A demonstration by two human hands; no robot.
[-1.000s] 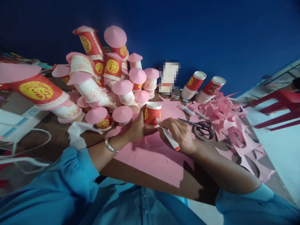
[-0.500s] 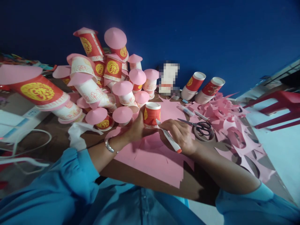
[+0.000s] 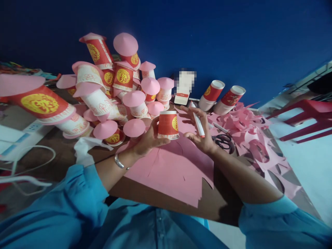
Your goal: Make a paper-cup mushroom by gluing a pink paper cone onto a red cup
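As marker [image 3: 198, 122] left cup [image 3: 166, 125] | left hand [image 3: 148, 140] clasped and turned cup | right hand [image 3: 207, 142], splayed, pinched marker between fingers | marking seemed paused

The cup [image 3: 166, 125] turned; the marker [image 3: 198, 121] withdrew.

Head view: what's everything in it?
Held cup: 1, red-white, centre
Marker: 1, white-red, centre
Pink-hatted cups: many, red or white, left
Cup stacks: 2, red-white, back
Phone: 1, black-edged, back
Sheets: several, pink, front
Scraps: many, pink, right
Scissor handles: 1 pair, dark, right
Stool: 1, red, far right
Table: 1, brown, beneath
Wall: 1, blue, back
Cable: count unclear, white, left
Bracelet: 1, silver, left wrist
Sleeves: 2, blue, front
Left hand: 1, on cup
Right hand: 1, on marker
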